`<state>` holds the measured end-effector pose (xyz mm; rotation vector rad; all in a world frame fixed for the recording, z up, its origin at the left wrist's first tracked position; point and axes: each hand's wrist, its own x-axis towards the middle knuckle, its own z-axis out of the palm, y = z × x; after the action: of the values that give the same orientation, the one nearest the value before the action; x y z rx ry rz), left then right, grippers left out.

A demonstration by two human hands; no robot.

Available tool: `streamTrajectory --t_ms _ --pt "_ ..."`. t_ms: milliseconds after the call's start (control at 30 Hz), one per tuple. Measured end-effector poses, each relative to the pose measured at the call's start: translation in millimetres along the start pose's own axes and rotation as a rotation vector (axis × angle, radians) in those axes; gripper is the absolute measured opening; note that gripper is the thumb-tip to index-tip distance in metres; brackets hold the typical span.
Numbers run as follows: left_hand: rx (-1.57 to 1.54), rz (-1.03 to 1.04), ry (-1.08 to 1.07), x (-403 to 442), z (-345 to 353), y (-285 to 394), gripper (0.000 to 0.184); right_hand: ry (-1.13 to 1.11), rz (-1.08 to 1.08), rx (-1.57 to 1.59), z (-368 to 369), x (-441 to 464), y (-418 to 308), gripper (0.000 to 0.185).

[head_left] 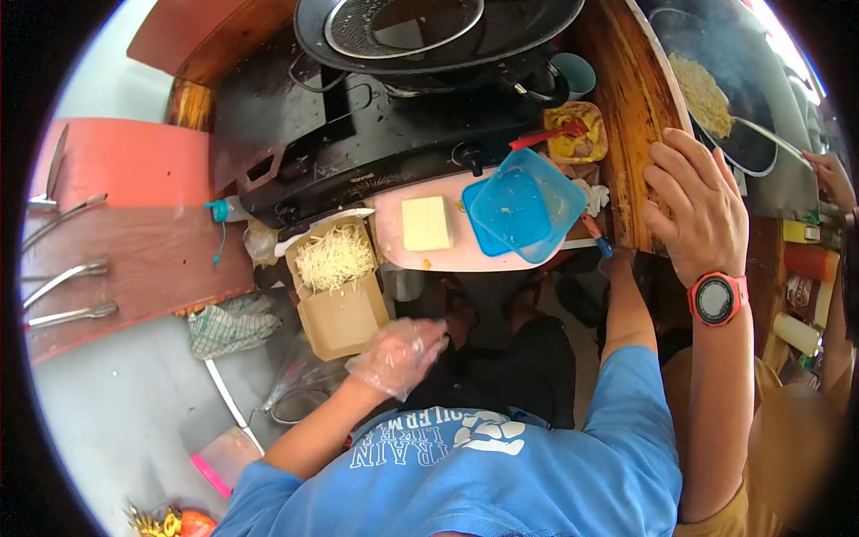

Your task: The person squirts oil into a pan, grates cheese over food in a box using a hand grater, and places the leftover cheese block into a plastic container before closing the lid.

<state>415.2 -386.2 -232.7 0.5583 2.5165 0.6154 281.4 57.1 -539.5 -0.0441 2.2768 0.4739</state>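
My left hand (400, 356), in a clear plastic glove, is loosely open below an open cardboard box (340, 313) and holds nothing visible. Pale shredded food (333, 258) fills the box's upper half. To its right, a pale yellow block (427, 224) lies on a pink cutting board (394, 255). A clear blue container (555, 201) sits tilted on a blue lid (483, 237) at the board's right. My right forearm reaches up beside the wooden partition, near a red and blue handle (595, 234); the fingers of my right hand cannot be made out.
A black stove (394, 161) carries a large pan (309, 27) with a strainer. A tub with a red spoon (537, 139) stands right of it. Beyond the wooden partition (635, 89), a co-worker's hand (702, 210) with a red watch rests at its edge. Tongs (76, 268) lie left.
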Motion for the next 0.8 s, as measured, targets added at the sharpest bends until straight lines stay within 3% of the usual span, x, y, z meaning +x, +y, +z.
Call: streamTrajectory --t_ms 67,167,267,333,367,400,467,500,533,567,667,733,800 --pt "0.066 0.138 0.450 23 -5 -3 0.023 0.070 0.009 0.084 13 12 5 0.035" --pt "-0.004 0.037 0.589 65 -22 -3 0.020 0.243 -0.004 0.260 28 25 18 0.028" --pt "0.129 -0.072 0.471 94 -38 5 0.023 0.497 -0.011 0.468 36 12 31 0.022" --pt "0.279 -0.205 0.060 102 -46 16 0.028 0.721 0.024 0.623 34 -15 25 0.019" --pt "0.218 -0.366 -0.025 108 -47 17 0.049 0.801 0.077 0.734 17 -49 19 0.016" --pt "0.215 -0.370 -0.020 110 -41 4 0.049 0.773 0.127 0.769 -1 -78 9 0.017" --pt "0.511 -0.201 0.468 120 -33 -27 0.075 0.755 0.187 0.799 -31 -124 -12 0.018" --pt "0.507 -0.193 0.474 126 -48 -31 0.075 0.689 0.102 1.030 -41 -144 -22 0.024" --pt "0.414 -0.220 0.162 134 -64 -35 0.084 0.613 0.015 1.256 -55 -164 -32 0.030" --pt "0.318 -0.241 -0.151 137 -75 -37 0.093 0.598 0.003 1.248 -79 -187 -40 0.033" --pt "0.355 -0.122 -0.137 136 -77 -49 0.092 0.579 -0.062 1.330 -100 -203 -59 0.052" --pt "0.364 -0.098 -0.140 137 -77 -51 0.092 0.464 -0.001 1.717 -147 -231 -70 0.057" --pt "0.379 -0.070 -0.146 138 -78 -51 0.092 0.435 -0.030 1.596 -154 -215 -73 0.058"
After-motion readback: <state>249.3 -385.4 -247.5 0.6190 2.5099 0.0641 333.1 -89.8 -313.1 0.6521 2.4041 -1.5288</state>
